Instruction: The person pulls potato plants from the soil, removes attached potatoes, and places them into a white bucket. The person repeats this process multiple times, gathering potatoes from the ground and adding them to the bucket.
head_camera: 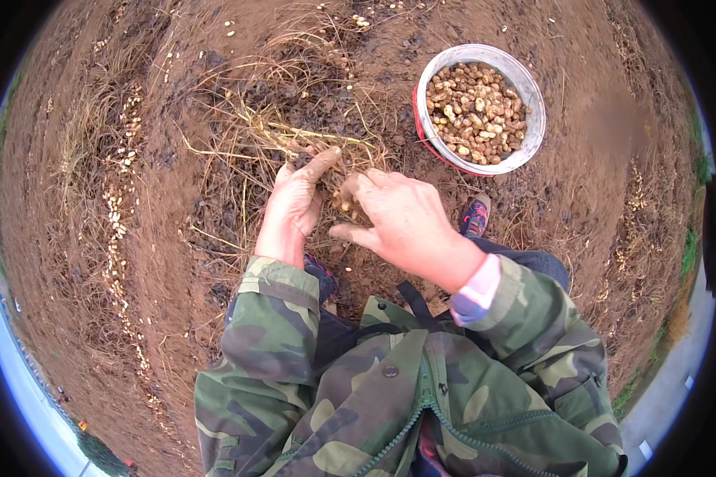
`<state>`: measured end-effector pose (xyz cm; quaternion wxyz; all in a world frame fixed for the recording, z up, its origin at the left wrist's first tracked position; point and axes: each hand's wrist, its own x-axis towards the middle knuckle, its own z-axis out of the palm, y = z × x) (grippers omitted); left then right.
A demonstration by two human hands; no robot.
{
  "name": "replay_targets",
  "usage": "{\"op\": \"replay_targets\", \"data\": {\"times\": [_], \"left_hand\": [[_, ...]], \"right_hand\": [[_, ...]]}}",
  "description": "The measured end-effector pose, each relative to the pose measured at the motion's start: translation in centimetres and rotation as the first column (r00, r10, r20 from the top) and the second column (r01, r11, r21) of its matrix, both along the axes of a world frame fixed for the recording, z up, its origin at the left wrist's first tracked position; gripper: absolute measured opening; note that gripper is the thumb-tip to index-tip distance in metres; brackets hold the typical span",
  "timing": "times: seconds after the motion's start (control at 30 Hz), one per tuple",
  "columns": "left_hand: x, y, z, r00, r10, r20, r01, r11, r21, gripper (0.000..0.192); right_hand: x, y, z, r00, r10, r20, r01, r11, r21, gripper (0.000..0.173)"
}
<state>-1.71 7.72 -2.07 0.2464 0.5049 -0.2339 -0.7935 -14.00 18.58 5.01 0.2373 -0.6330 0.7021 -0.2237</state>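
My left hand grips a bunch of dried peanut stems, its thumb laid across the root end. Soil clings to the thumb and fingers. Peanut pods hang among the roots, between my two hands. My right hand curls its fingers over these pods from the right, with the thumb held lower and apart; its fingertips are partly hidden. Beyond my right hand stands a round bucket with a white rim and a red outside, holding many muddy peanuts.
Pulled peanut plants lie loosely on the brown soil under and beyond my left hand. A row of scattered pods runs along the left. My shoe is just below the bucket. More plant rows lie far right.
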Motion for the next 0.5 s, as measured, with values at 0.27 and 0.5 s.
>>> {"op": "replay_targets", "data": {"times": [0.27,0.5], "left_hand": [[-0.5,0.8,-0.3,0.969,-0.039,0.243,0.103,0.961,-0.257,0.052],[-0.3,0.4,0.7,0.965,-0.060,0.254,0.138,0.943,-0.304,0.075]], "right_hand": [[0.3,0.1,-3.3,0.993,-0.083,0.086,0.083,0.996,0.013,0.022],[-0.8,-0.3,-2.9,0.999,-0.035,0.024,0.035,0.999,0.016,0.019]]}}
